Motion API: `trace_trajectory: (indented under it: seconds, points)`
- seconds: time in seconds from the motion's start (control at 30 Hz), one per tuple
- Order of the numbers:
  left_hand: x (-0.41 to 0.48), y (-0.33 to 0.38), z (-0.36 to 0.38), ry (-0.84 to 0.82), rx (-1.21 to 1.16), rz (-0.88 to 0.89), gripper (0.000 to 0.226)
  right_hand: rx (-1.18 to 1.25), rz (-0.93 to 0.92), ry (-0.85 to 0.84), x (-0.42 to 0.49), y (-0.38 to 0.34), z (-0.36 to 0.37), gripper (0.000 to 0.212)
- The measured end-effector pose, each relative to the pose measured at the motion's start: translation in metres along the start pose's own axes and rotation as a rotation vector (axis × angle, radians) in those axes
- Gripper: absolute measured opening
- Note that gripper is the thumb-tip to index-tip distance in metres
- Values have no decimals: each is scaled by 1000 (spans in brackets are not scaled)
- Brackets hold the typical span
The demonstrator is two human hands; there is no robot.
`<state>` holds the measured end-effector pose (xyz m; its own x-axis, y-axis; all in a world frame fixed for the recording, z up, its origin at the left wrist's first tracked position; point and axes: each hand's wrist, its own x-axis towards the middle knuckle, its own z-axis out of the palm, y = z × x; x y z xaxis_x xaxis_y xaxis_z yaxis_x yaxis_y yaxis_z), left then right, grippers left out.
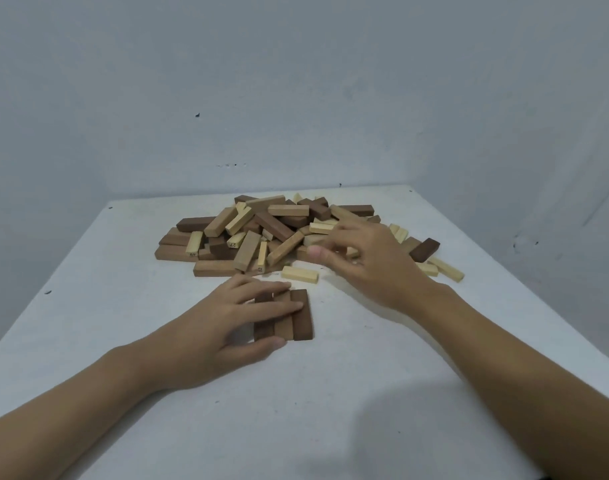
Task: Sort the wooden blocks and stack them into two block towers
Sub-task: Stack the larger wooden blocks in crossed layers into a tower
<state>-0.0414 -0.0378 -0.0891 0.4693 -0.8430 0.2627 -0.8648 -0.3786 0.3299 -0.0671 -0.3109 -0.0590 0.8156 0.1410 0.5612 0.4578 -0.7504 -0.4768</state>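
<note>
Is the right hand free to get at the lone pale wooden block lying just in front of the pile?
Probably yes: the pale wooden block lies bare on the white table, and the right hand hovers beside it.

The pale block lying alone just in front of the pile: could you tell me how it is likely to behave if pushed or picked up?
The pale block looks like solid wood, so probably stiff. It lies flat on the table, so it should slide rather than roll or tip. It looks small beside the right hand, so probably light.
</note>
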Motion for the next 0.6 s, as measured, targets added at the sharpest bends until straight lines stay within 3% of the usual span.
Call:
trace_trajectory:
  seconds: [0.17,0.37,0.5,0.6]
  points:
    - [3,4,2,11,53,13,52,-307,229,131,-21,37,-32,13]
    - [3,10,5,1,51,9,54,-260,577,184,-44,69,-49,31]
    - [3,9,5,2,29,-4,55,-227,636,82,-43,69,-48,43]
    - [3,8,6,11,31,-5,55,-252,617,55,-45,74,-45,37]
